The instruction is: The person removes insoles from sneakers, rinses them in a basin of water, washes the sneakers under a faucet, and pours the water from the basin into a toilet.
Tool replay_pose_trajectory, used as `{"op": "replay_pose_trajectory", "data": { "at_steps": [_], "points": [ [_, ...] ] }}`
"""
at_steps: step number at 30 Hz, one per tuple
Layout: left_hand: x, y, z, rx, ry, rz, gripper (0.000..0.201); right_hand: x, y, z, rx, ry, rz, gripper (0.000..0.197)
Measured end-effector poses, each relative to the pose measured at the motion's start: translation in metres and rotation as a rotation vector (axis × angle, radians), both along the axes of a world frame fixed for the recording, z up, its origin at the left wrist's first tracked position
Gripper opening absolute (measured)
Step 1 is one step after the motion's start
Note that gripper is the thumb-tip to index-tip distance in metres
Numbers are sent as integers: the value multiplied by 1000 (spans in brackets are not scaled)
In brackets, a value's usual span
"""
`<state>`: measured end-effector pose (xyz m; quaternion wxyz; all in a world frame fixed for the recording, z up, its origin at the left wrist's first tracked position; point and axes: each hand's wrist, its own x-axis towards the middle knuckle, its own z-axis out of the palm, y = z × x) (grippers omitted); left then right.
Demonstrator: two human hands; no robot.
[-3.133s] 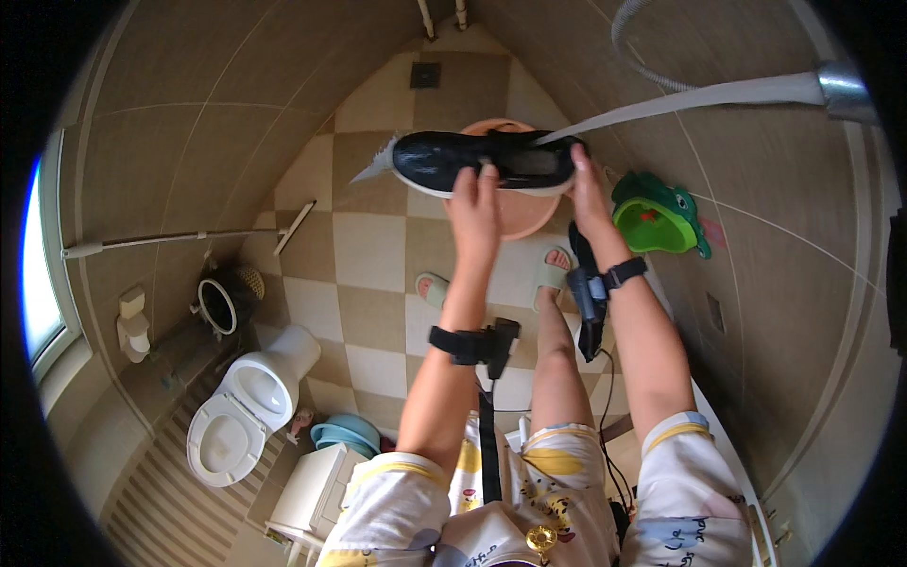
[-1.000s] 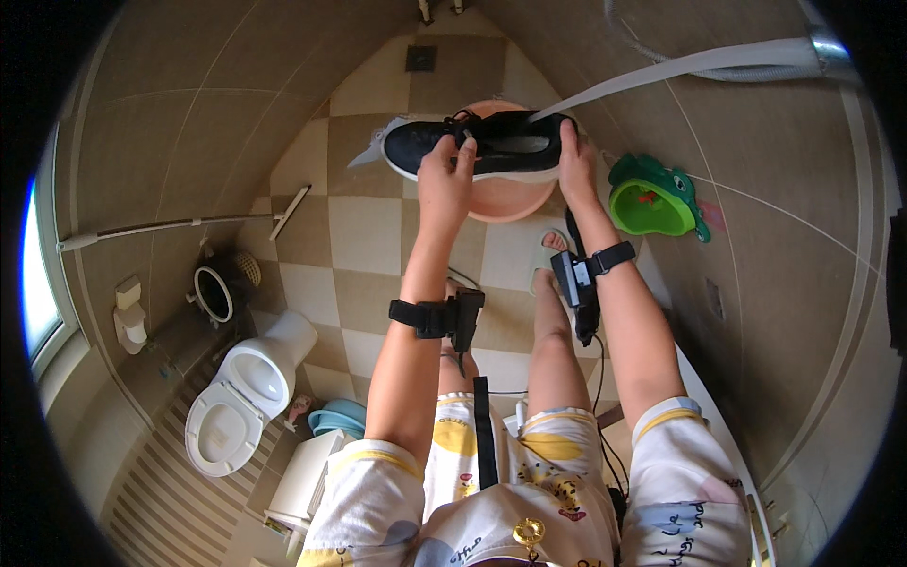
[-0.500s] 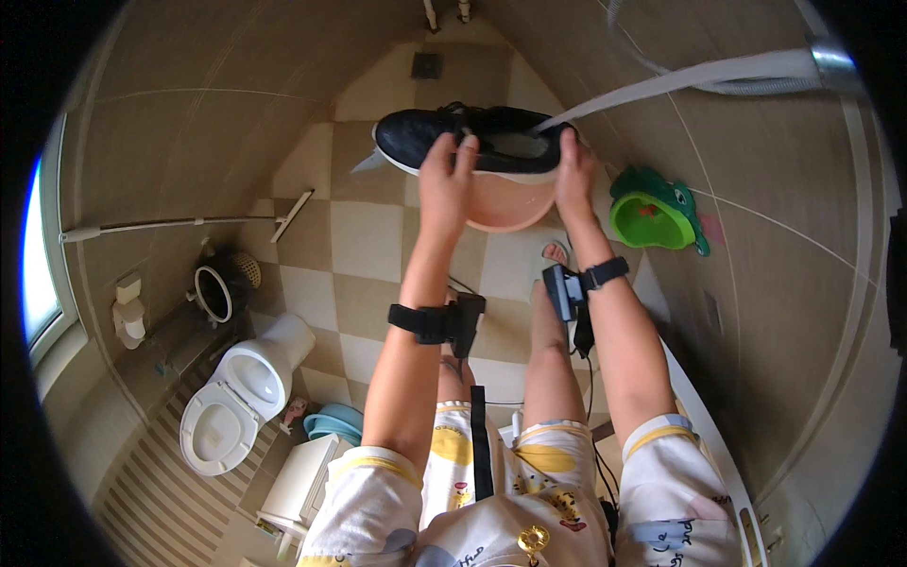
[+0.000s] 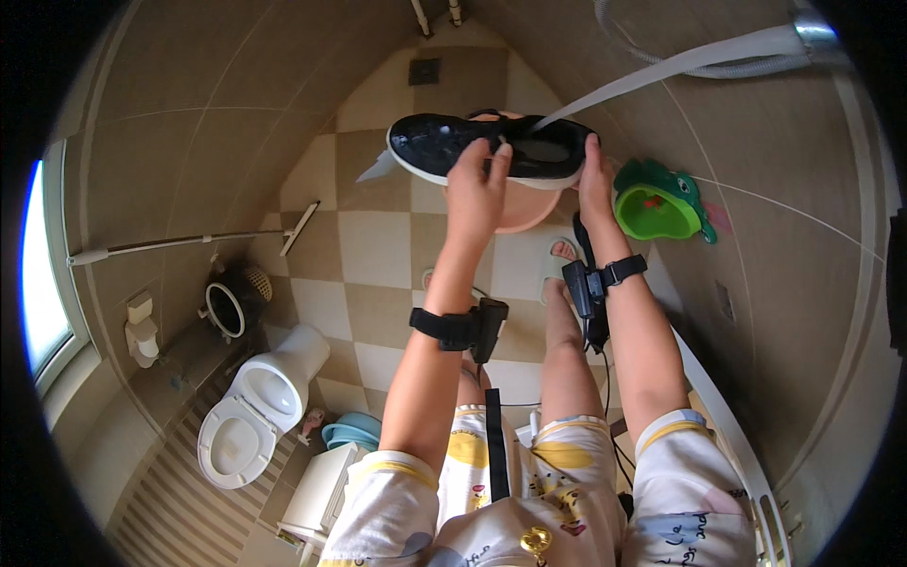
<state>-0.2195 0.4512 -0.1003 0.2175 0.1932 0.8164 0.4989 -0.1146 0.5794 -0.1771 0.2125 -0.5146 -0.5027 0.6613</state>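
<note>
A black shoe [image 4: 430, 146] with a white sole is held lengthwise above a pink basin [image 4: 527, 210], toe to the left. Its upper glistens. My left hand [image 4: 477, 189] grips the near side of the shoe at mid-length, thumb and fingers up by the tongue. Closed around the heel end is my right hand [image 4: 595, 184]. A stream of water [image 4: 671, 77] from a metal spout [image 4: 814, 36] at the upper right runs into the shoe's opening. The shoe covers much of the basin.
Against the right wall is a green frog-shaped potty [image 4: 657, 210]. A floor squeegee [image 4: 300, 229] leans at left, near a toilet [image 4: 269, 387], a dark bin [image 4: 225, 310] and blue basins [image 4: 351, 432]. A floor drain [image 4: 424, 71] lies at the far end.
The whole view has shifted slightly. The shoe's heel end now sits a little lower, and both hands have moved with it. Water still pours into the opening.
</note>
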Motion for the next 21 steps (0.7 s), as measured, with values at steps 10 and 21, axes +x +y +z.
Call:
{"op": "replay_pose_trajectory", "data": {
  "at_steps": [10, 21],
  "points": [
    [-6, 8, 17, 13, 363, -54, 30, -14, -34, -41, -501, 230, -151, 46],
    [2, 23, 49, -254, 646, -224, 10, -31, -89, -27, -1265, 508, 182, 35]
  ]
}}
